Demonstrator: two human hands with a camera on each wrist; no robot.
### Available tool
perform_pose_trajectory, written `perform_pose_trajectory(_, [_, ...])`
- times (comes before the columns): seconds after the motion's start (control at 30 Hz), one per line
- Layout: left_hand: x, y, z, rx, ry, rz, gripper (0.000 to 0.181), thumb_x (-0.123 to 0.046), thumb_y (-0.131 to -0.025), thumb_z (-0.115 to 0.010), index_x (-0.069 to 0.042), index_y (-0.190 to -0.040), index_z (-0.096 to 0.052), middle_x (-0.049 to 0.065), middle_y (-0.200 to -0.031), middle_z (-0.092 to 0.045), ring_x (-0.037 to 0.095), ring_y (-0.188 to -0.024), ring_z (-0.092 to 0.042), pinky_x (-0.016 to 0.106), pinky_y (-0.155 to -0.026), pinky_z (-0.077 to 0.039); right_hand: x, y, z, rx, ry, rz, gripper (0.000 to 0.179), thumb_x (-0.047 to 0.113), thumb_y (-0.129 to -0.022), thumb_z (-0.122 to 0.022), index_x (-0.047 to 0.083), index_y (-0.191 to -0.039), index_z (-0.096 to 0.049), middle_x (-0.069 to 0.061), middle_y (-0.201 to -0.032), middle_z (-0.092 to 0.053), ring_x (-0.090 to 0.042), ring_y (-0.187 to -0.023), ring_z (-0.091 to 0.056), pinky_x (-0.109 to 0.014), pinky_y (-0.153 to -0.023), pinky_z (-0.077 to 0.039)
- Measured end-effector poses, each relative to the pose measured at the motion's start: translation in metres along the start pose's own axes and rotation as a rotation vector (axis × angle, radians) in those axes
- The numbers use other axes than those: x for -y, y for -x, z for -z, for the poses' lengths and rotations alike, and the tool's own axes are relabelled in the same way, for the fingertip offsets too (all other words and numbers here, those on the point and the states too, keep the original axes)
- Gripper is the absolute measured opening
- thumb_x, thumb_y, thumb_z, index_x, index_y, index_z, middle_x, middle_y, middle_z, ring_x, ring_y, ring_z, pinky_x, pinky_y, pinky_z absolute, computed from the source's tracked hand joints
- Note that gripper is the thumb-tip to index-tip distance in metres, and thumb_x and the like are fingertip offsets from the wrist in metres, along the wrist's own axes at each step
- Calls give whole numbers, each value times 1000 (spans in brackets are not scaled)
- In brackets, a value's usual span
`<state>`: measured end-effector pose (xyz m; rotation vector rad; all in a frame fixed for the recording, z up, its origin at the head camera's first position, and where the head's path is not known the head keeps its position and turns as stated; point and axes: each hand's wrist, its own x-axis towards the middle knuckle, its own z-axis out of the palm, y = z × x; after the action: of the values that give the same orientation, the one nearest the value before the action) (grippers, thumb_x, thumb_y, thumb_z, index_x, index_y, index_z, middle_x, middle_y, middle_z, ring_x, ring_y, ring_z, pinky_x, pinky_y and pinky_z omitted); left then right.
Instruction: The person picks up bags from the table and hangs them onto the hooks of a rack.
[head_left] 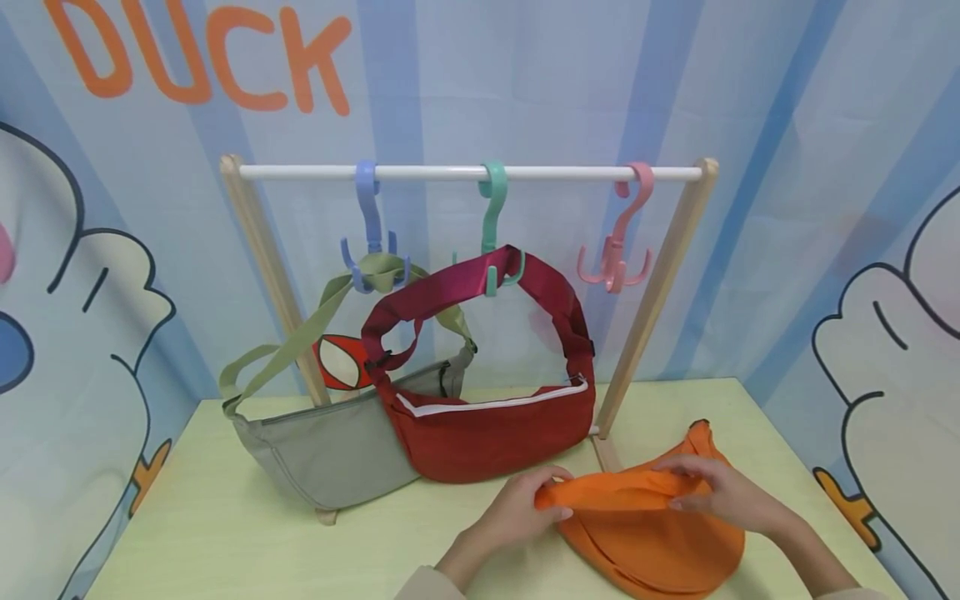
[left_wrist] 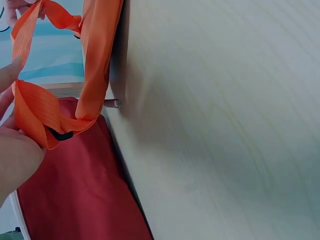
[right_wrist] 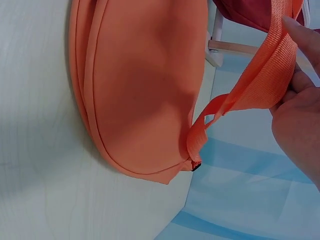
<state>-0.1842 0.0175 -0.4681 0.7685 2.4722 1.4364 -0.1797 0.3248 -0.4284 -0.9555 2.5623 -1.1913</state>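
An orange waist bag (head_left: pixel 660 550) lies on the table at the front right, its wide strap (head_left: pixel 615 487) raised along the top. My left hand (head_left: pixel 521 504) grips the strap's left end between thumb and fingers, beside a black buckle (left_wrist: pixel 60 134) in the left wrist view. With thumb and fingers, my right hand (head_left: pixel 723 492) holds the strap farther right; the right wrist view shows the strap (right_wrist: pixel 265 75) running down to the bag's corner. Behind, a dark red waist bag (head_left: pixel 495 437) hangs by its strap from a green hook (head_left: pixel 493 208).
A grey-green waist bag (head_left: pixel 337 454) hangs from a blue hook (head_left: pixel 367 204), partly behind the red one. A pink hook (head_left: pixel 618 242) hangs at the right of the white rail (head_left: pixel 427 172). Wooden posts (head_left: pixel 652 308) hold the rail. A printed curtain (head_left: pixel 750 250) surrounds the table (head_left: pixel 172 517).
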Motion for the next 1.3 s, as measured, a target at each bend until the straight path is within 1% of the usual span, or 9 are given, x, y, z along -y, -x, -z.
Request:
perform_pose_trajectory(0.13, [-3, 0, 3, -14, -7, 5, 31, -17, -81, -70, -18, -111, -60, -9, -99, -56, 7, -87, -49, 26, -79, -42, 2, -2, 0, -36, 22, 29, 36, 13, -82, -68, 3, -115, -57, -4, -108, -58, -7, -92, -51, -26, -74, -44])
perform_pose_trajectory(0.3, [-5, 0, 6, -34, -13, -3, 32, -18, -81, -70, -17, -111, -60, -8, -103, -57, 9, -90, -50, 27, -82, -42, 3, -4, 2, -76, 28, 62, 34, 9, -79, -70, 5, -111, -56, -3, -106, -56, -10, -89, -52, -25, -73, -45])
perform_pose_trajectory(0.43, [-6, -1, 8, -52, -16, -12, 32, -18, -81, -70, -16, -111, -60, -7, -102, -58, 9, -90, -50, 27, -83, -42, 4, -4, 5, -91, 37, 84, 33, 6, -79, -70, 5, -109, -56, -3, -105, -56, -10, -88, -51, -26, -72, -44])
perform_pose_trajectory(0.63, [-8, -2, 11, -66, 10, -23, 32, -16, -80, -71, -15, -111, -60, -7, -99, -58, 9, -88, -49, 26, -81, -42, 5, -4, 8, -101, 64, 105, 32, 5, -79, -69, 7, -108, -56, -2, -103, -57, -11, -82, -49, -30, -66, -42])
perform_pose_trajectory(0.93, [-13, -4, 14, -67, 16, -20, 33, -17, -80, -71, -14, -111, -60, -9, -96, -57, 7, -86, -49, 24, -79, -43, 8, -5, 13, -87, 68, 72, 34, 8, -79, -70, 9, -109, -54, -1, -103, -55, -12, -83, -49, -29, -67, -42])
perform_pose_trajectory(1.07, [-14, -4, 16, -67, 14, -17, 32, -18, -81, -70, -14, -111, -60, -8, -99, -58, 8, -88, -50, 25, -81, -43, 11, -6, 15, -97, 84, 69, 32, 9, -78, -71, 9, -107, -55, -1, -103, -57, -12, -82, -50, -29, -67, -43])
perform_pose_trajectory(1.3, [-16, -4, 20, -70, 21, -25, 30, -19, -82, -69, -12, -109, -60, -6, -103, -59, 9, -93, -52, 26, -85, -43, 16, -6, 20, -93, 107, 22, 27, 12, -80, -70, 11, -104, -57, 2, -99, -58, -10, -79, -49, -28, -66, -42])
